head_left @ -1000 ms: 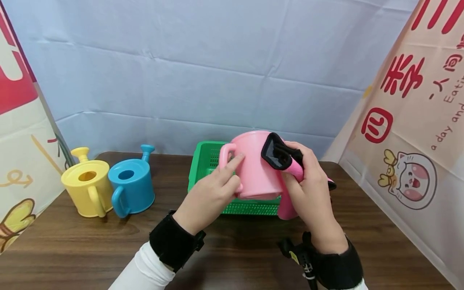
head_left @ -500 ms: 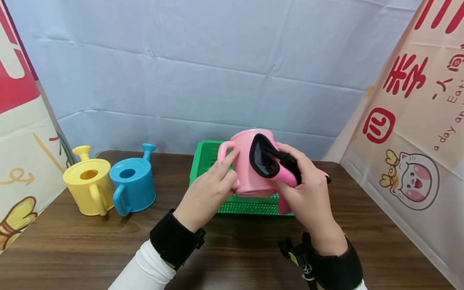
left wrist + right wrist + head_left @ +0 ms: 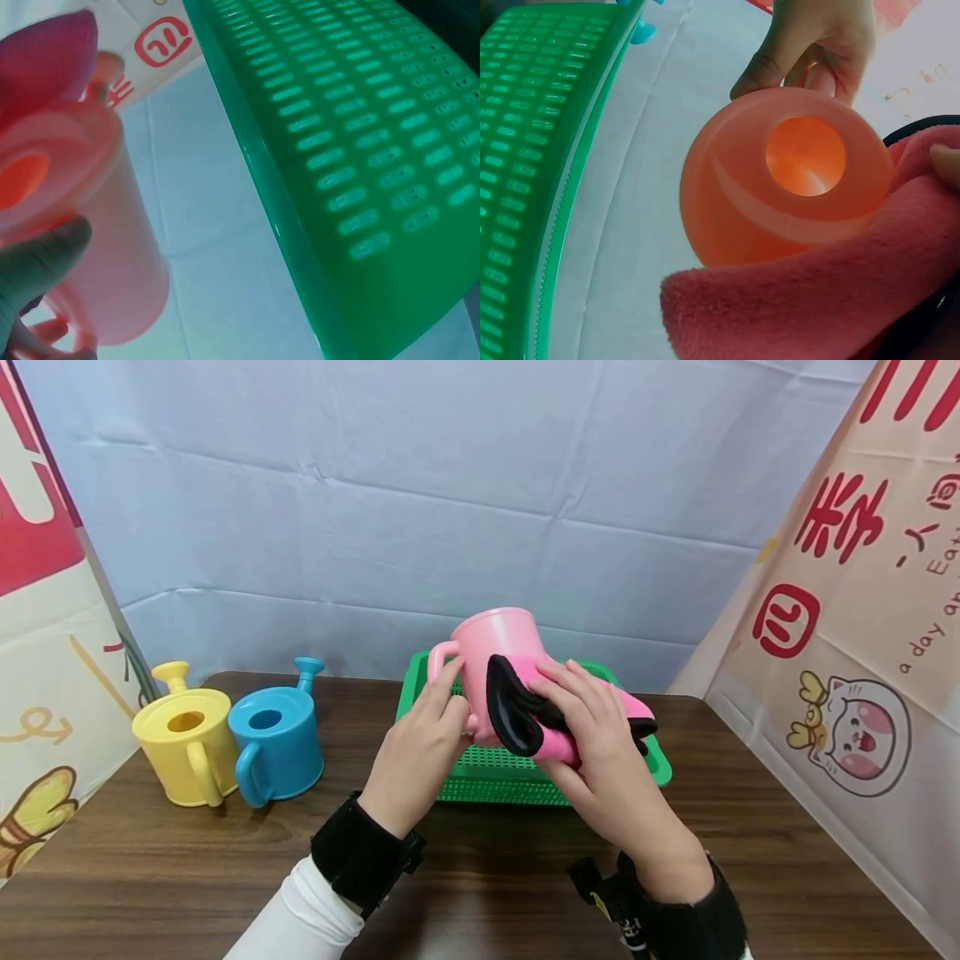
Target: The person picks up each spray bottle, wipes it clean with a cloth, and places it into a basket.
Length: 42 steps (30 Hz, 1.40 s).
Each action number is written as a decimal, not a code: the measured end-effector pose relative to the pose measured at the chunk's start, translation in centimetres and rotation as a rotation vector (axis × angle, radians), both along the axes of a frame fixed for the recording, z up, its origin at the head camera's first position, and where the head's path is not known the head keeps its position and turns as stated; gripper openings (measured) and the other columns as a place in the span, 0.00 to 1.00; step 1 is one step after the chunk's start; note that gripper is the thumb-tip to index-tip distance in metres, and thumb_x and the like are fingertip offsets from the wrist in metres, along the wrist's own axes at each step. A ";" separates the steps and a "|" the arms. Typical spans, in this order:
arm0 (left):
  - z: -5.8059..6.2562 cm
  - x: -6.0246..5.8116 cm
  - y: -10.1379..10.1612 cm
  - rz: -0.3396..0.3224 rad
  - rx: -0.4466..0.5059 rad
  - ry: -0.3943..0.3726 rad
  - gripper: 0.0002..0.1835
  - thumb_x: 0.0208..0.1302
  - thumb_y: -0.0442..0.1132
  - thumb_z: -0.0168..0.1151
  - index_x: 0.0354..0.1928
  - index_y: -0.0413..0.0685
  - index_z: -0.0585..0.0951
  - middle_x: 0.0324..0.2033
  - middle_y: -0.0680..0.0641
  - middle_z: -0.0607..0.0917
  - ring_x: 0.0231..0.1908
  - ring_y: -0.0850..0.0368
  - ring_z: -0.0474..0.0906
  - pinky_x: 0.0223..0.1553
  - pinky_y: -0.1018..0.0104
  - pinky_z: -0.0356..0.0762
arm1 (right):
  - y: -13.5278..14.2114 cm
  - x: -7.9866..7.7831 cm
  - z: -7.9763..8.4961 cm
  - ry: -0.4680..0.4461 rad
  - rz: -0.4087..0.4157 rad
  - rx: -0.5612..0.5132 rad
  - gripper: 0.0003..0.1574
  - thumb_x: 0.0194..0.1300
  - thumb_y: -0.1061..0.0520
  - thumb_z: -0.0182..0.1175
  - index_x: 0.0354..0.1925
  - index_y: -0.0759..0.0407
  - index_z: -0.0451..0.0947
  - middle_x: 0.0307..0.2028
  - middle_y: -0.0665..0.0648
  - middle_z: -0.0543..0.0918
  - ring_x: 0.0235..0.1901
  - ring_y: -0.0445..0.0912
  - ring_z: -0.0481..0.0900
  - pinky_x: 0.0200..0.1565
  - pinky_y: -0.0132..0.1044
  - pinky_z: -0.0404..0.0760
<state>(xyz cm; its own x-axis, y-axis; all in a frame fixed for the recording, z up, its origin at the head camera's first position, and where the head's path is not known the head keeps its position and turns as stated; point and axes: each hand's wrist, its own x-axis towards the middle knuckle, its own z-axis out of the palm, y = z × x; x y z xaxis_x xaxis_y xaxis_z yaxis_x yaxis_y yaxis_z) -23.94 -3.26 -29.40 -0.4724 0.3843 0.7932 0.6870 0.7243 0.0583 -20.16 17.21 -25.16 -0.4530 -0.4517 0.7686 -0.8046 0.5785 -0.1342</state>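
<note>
My left hand (image 3: 420,752) grips the handle of a pink watering can (image 3: 495,631), its thumb on the can's edge in the left wrist view. The can is tilted above the basket, and its round top opening (image 3: 806,156) faces the right wrist camera. With my right hand (image 3: 600,756) I hold a folded pink cloth with black edging (image 3: 517,667) against the side of the can. In the right wrist view the fuzzy cloth (image 3: 780,307) wraps across the can's lower edge. The can's spout is hidden behind the cloth and right hand.
Behind and below the can, a green perforated basket (image 3: 510,787) stands on the dark wooden table (image 3: 465,877). A yellow watering can (image 3: 183,760) and a blue watering can (image 3: 281,743) stand side by side at the left. Pale cloth (image 3: 420,510) hangs at the back.
My right hand has moved left with the cloth, which now covers more of the pink can's side. The can has shifted slightly left and up, and its tilt has changed.
</note>
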 end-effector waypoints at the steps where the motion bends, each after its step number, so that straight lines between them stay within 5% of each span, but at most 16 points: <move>1: 0.0 0.0 0.1 -0.014 -0.009 0.006 0.17 0.50 0.38 0.71 0.33 0.37 0.72 0.62 0.34 0.66 0.59 0.46 0.67 0.38 0.59 0.84 | 0.1 0.0 0.0 -0.006 0.000 0.001 0.30 0.64 0.53 0.56 0.62 0.59 0.64 0.63 0.62 0.66 0.64 0.59 0.56 0.58 0.70 0.53; 8: 0.3 0.4 0.4 -0.092 -0.081 0.083 0.16 0.51 0.38 0.71 0.30 0.39 0.71 0.62 0.36 0.67 0.50 0.46 0.75 0.34 0.63 0.83 | 0.7 0.1 0.2 -0.045 0.024 -0.128 0.38 0.49 0.74 0.55 0.60 0.61 0.65 0.60 0.61 0.68 0.59 0.54 0.62 0.51 0.59 0.67; 13: 0.3 0.8 0.8 -0.169 -0.135 0.162 0.14 0.53 0.35 0.68 0.29 0.39 0.70 0.61 0.36 0.68 0.48 0.47 0.77 0.46 0.58 0.81 | 1.2 -0.1 0.4 -0.070 -0.021 -0.227 0.36 0.52 0.75 0.58 0.61 0.62 0.64 0.60 0.61 0.69 0.58 0.50 0.65 0.51 0.54 0.70; 22: 0.2 1.3 1.5 -0.223 -0.236 0.261 0.15 0.50 0.36 0.70 0.32 0.39 0.72 0.60 0.37 0.70 0.54 0.45 0.72 0.54 0.57 0.74 | 2.6 -0.7 0.6 -0.289 -0.223 -0.433 0.37 0.66 0.63 0.53 0.69 0.47 0.54 0.61 0.58 0.69 0.48 0.44 0.72 0.46 0.43 0.75; 26: 0.4 1.4 1.5 -0.206 -0.228 0.229 0.15 0.51 0.37 0.70 0.32 0.40 0.72 0.60 0.38 0.70 0.55 0.44 0.70 0.50 0.59 0.78 | 2.7 -0.9 0.4 -0.269 -0.192 -0.390 0.36 0.66 0.63 0.54 0.68 0.47 0.56 0.60 0.58 0.70 0.46 0.45 0.72 0.43 0.46 0.75; 29: 0.6 1.3 1.2 -0.173 -0.195 0.191 0.14 0.53 0.37 0.69 0.29 0.40 0.71 0.61 0.38 0.69 0.54 0.42 0.71 0.44 0.61 0.81 | 2.2 -1.0 0.3 -0.187 -0.078 -0.304 0.36 0.61 0.67 0.56 0.65 0.53 0.61 0.62 0.59 0.68 0.54 0.49 0.67 0.49 0.56 0.70; 35: 0.9 0.8 0.0 -0.108 -0.134 0.115 0.15 0.50 0.36 0.71 0.30 0.41 0.71 0.62 0.38 0.68 0.50 0.45 0.74 0.41 0.61 0.82 | 1.1 -0.7 0.3 0.001 0.103 -0.107 0.36 0.48 0.68 0.60 0.58 0.64 0.67 0.59 0.64 0.70 0.61 0.57 0.61 0.59 0.58 0.63; 42: 1.1 0.8 -0.5 -0.070 -0.096 0.072 0.15 0.48 0.34 0.72 0.31 0.39 0.73 0.64 0.38 0.66 0.44 0.46 0.77 0.45 0.57 0.81 | 0.3 -0.1 0.5 0.048 0.128 -0.015 0.33 0.43 0.68 0.62 0.52 0.64 0.71 0.53 0.61 0.75 0.58 0.58 0.65 0.55 0.57 0.67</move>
<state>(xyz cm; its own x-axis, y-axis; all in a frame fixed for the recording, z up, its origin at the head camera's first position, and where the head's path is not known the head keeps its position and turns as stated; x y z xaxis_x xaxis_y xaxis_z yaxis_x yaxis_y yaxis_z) -23.15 -3.72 -28.29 -0.3851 0.4904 0.7817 0.7360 0.6743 -0.0604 -20.21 17.51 -24.68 -0.3547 -0.4922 0.7950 -0.8776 0.4685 -0.1014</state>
